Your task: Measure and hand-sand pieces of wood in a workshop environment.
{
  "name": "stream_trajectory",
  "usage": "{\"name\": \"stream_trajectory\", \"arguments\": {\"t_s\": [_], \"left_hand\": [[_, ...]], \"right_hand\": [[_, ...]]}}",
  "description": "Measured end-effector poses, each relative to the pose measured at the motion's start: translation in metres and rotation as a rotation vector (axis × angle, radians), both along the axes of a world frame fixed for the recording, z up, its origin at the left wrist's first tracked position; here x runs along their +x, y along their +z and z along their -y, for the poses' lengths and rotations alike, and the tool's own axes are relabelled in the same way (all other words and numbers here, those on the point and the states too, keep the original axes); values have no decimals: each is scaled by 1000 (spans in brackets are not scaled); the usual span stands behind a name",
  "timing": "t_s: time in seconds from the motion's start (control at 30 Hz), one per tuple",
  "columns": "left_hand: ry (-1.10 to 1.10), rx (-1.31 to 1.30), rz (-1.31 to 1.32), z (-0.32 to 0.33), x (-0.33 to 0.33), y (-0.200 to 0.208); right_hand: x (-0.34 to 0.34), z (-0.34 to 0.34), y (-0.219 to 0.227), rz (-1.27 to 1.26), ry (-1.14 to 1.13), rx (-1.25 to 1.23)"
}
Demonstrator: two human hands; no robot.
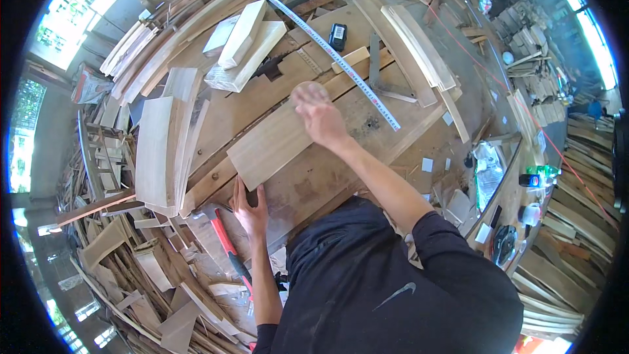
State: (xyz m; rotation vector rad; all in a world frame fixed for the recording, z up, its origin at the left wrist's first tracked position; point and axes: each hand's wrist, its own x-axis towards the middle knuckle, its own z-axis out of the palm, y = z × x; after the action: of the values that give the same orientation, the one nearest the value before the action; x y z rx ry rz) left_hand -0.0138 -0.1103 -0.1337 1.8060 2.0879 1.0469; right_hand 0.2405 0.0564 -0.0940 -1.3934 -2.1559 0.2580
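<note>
A flat wooden board (272,144) lies on the wooden workbench (341,177) in front of me. My left hand (250,208) presses against the board's near end, fingers spread on its edge. My right hand (318,113) reaches out over the board's far end, palm down, and seems to rest on it. A long metal ruler (341,62) lies diagonally just beyond my right hand. Neither hand grips anything.
Stacked wooden blocks (244,46) and a small black device (337,36) sit farther back on the bench. Curved planks (160,147) pile up at the left. A red-handled tool (226,242) lies near my left hand. Wood offcuts cover the floor around.
</note>
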Motion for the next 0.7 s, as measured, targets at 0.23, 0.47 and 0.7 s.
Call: {"name": "stream_trajectory", "arguments": {"t_s": [0.23,0.47,0.7], "left_hand": [[-5,-27,16,1,2,0],[11,-42,-13,3,-6,-6],[9,-19,-31,1,1,-2]], "right_hand": [[-40,39,-5,-79,-20,-24],[-19,90,-1,-6,450,-24],[23,64,1,-17,14,-22]]}}
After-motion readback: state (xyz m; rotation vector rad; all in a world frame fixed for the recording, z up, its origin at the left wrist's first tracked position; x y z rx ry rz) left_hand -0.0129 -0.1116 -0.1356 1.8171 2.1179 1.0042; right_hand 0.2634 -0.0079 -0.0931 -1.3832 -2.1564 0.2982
